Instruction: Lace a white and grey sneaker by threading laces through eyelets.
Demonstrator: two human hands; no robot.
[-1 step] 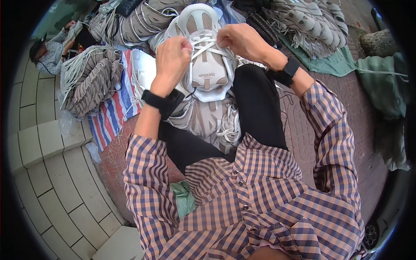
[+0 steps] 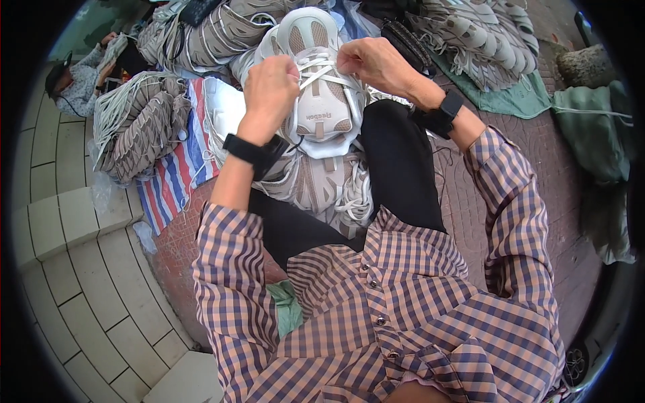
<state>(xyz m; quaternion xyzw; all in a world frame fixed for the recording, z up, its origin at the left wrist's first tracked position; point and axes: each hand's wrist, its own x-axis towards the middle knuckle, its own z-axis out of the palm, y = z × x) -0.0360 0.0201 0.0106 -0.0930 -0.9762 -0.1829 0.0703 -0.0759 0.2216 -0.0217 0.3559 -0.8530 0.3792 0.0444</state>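
A white and beige sneaker upper (image 2: 324, 111) lies between my knees with its tongue facing me. White shoelace (image 2: 314, 72) runs crosswise through its eyelets. My left hand (image 2: 271, 94) is closed in a pinch at the left eyelet edge, on the lace as far as I can see. At the opposite edge my right hand (image 2: 377, 64) also pinches the lace, fingers curled and the knuckles raised. The fingertips of both hands are partly hidden. Beneath this upper, more beige uppers (image 2: 322, 181) with loose laces are stacked.
Bundled uppers (image 2: 144, 124) lie to the left on a striped sheet (image 2: 176, 178). Another bundle (image 2: 477, 40) sits at the far right beside green cloth (image 2: 514, 94). A person (image 2: 80, 80) sits at the far left. Tiled steps (image 2: 80, 269) border the left side.
My left hand and forearm have shifted very slightly to the right. The right hand and the sneaker upper look almost the same.
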